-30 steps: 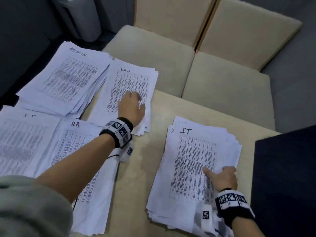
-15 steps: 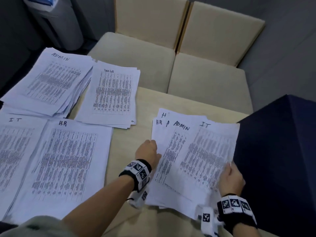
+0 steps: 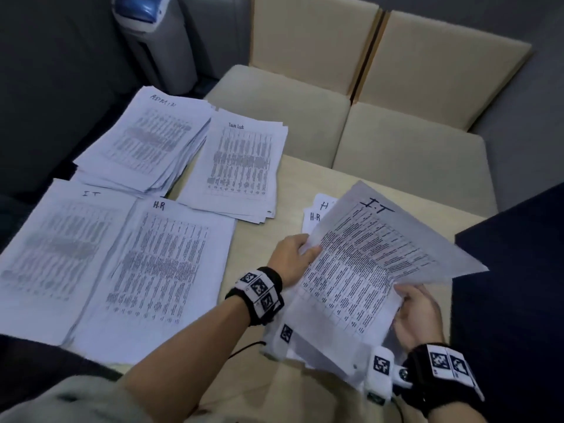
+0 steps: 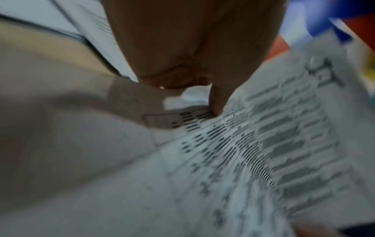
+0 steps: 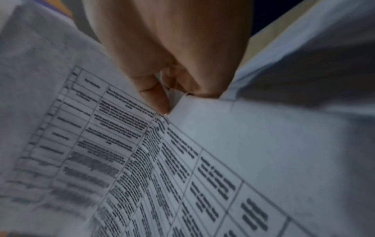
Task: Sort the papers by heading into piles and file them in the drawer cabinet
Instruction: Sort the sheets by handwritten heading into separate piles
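Note:
A printed sheet headed I.T (image 3: 363, 264) is lifted off the unsorted stack (image 3: 317, 213) at the table's right side. My left hand (image 3: 293, 257) pinches its left edge and my right hand (image 3: 418, 315) pinches its lower right edge. In the left wrist view my left hand (image 4: 215, 102) touches the printed sheet (image 4: 263, 144). My right hand (image 5: 170, 99) nips the sheet (image 5: 142, 160) between thumb and finger in the right wrist view. Sorted piles lie left: ADMIN (image 3: 146, 141), Task List (image 3: 241, 166), I T (image 3: 61, 254), H.R (image 3: 158, 264). No drawer cabinet shows.
The wooden table (image 3: 305, 178) carries all piles. Two beige cushioned seats (image 3: 396, 154) stand behind it. A dark block (image 3: 512, 285) rises at the table's right. A grey and blue bin (image 3: 152, 41) stands at the back left.
My left hand came from the Task List pile to the unsorted stack. Both hands raised the I.T sheet, which lay flat before; the sheets beneath were fanned out.

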### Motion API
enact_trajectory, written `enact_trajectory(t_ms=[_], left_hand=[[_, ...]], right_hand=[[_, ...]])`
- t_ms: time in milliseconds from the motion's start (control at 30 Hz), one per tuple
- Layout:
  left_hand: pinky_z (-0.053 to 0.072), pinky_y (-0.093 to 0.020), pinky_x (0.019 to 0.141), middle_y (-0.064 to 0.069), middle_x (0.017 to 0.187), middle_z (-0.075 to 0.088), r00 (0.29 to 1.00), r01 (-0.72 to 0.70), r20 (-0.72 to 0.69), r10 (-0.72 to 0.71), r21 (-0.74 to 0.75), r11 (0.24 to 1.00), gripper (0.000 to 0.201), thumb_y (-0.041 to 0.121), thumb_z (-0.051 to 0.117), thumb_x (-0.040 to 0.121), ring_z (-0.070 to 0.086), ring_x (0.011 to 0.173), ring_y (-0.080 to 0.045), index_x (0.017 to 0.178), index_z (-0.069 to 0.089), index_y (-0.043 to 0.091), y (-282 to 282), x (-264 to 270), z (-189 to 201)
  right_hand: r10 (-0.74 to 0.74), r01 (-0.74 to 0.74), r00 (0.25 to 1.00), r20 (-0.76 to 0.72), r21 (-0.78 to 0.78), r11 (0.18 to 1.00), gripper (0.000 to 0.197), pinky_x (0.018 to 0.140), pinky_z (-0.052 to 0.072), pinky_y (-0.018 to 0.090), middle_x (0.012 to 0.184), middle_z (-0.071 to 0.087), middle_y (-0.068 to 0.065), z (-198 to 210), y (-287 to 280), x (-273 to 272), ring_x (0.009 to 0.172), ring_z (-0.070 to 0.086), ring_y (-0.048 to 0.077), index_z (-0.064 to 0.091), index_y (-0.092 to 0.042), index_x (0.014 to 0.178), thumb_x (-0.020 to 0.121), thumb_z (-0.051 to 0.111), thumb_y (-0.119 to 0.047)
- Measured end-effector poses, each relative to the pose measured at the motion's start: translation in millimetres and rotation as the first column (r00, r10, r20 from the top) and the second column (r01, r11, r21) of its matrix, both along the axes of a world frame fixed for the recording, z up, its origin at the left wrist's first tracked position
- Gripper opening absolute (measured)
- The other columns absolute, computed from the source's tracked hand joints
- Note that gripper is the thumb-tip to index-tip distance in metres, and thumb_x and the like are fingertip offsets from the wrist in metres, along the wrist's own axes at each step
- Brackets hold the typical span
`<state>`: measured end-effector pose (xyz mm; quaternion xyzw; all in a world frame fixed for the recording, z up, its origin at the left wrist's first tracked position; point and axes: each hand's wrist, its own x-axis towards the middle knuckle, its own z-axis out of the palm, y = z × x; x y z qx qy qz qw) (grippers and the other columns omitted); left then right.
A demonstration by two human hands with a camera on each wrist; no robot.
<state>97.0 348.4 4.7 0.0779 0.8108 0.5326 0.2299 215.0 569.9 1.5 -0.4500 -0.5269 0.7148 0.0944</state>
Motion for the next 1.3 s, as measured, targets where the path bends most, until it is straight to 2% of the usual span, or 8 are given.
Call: enact_trajectory(t_ms=[100, 267, 533, 767, 900, 1000, 1133, 1300], left_hand=[[0.045, -0.013, 0.061, 0.012, 0.080, 0.066, 0.994, -0.103, 0.038, 0.100, 0.071, 0.992, 0.010, 0.026, 0.060, 0.096, 0.061, 0.066, 0.002, 0.097, 0.065, 0.018, -50, -17, 15], [0.048, -0.034, 0.063, -0.013, 0.078, 0.069, 0.955, -0.291, 0.055, 0.292, -0.032, 0.956, 0.019, 0.024, 0.062, 0.094, 0.057, 0.066, -0.019, 0.092, 0.068, 0.007, -182, -52, 27], [0.043, -0.027, 0.050, -0.006, 0.069, 0.063, 0.884, -0.428, 0.082, 0.461, -0.256, 0.867, 0.017, 0.017, 0.059, 0.095, 0.056, 0.058, -0.018, 0.086, 0.067, 0.005, -409, -80, 13], [0.048, -0.028, 0.065, -0.009, 0.080, 0.069, 0.892, -0.355, -0.047, 0.449, -0.688, 0.633, 0.018, 0.024, 0.062, 0.089, 0.064, 0.073, -0.029, 0.092, 0.071, 0.009, -534, -71, -20], [0.052, -0.037, 0.087, -0.016, 0.111, 0.064, 0.934, -0.217, -0.037, 0.356, -0.851, 0.479, 0.029, 0.030, 0.061, 0.082, 0.060, 0.101, -0.034, 0.099, 0.066, 0.006, -533, -78, -24], [0.042, -0.045, 0.095, -0.017, 0.123, 0.048, 0.908, -0.319, -0.186, 0.376, -0.888, 0.330, 0.047, 0.028, 0.069, 0.077, 0.047, 0.113, -0.035, 0.114, 0.054, 0.003, -507, -84, -20], [0.039, -0.045, 0.094, -0.016, 0.122, 0.045, 0.911, -0.406, -0.301, 0.282, -0.777, 0.482, 0.043, 0.019, 0.066, 0.080, 0.044, 0.112, -0.033, 0.116, 0.049, 0.004, -446, -101, -5], [0.046, -0.039, 0.089, -0.011, 0.117, 0.052, 0.958, -0.175, -0.286, 0.017, -0.536, 0.826, 0.023, 0.020, 0.060, 0.088, 0.054, 0.104, -0.030, 0.109, 0.058, 0.010, -322, -118, 10]], right_hand=[[0.123, -0.125, 0.991, -0.047, -0.054, 0.991, 0.018, 0.055, 0.048, 0.021, 0.067, 0.064, 0.001, 0, -40, -22, 0.057, 0.059, 0.012, 0.060, -0.012, 0.082, 0.098, 0.052, -0.005], [0.367, -0.365, 0.930, 0.000, -0.107, 0.925, 0.022, 0.095, 0.051, 0.044, 0.107, 0.073, 0.013, -7, -126, -50, 0.099, 0.069, 0.029, 0.063, -0.005, 0.117, 0.101, 0.055, -0.017], [0.570, -0.729, 0.672, 0.473, 0.284, 0.623, 0.018, 0.087, 0.050, 0.038, 0.100, 0.066, 0.013, -58, -235, -78, 0.092, 0.063, 0.028, 0.062, -0.011, 0.102, 0.086, 0.072, -0.011], [0.533, -0.777, 0.601, 0.595, 0.280, 0.564, 0.010, 0.076, 0.038, 0.030, 0.096, 0.065, 0.012, -48, -243, -97, 0.086, 0.057, 0.025, 0.062, -0.005, 0.096, 0.089, 0.069, -0.010], [0.491, -0.738, 0.625, 0.607, 0.253, 0.626, 0.007, 0.079, 0.044, 0.033, 0.097, 0.067, 0.012, -41, -232, -102, 0.088, 0.063, 0.029, 0.063, -0.011, 0.095, 0.093, 0.065, -0.018], [0.450, -0.684, 0.678, 0.581, 0.277, 0.675, 0.008, 0.077, 0.045, 0.034, 0.090, 0.067, 0.011, -33, -220, -100, 0.082, 0.062, 0.027, 0.064, -0.007, 0.096, 0.093, 0.065, -0.014], [0.365, -0.561, 0.794, 0.486, 0.353, 0.749, 0.002, 0.075, 0.050, 0.034, 0.090, 0.066, 0.013, -16, -206, -88, 0.081, 0.061, 0.025, 0.064, -0.006, 0.092, 0.094, 0.063, -0.006], [0.197, -0.467, 0.841, 0.504, 0.491, 0.736, 0.005, 0.077, 0.047, 0.037, 0.091, 0.068, 0.018, -8, -170, -57, 0.083, 0.062, 0.033, 0.067, -0.009, 0.096, 0.094, 0.063, -0.013]])
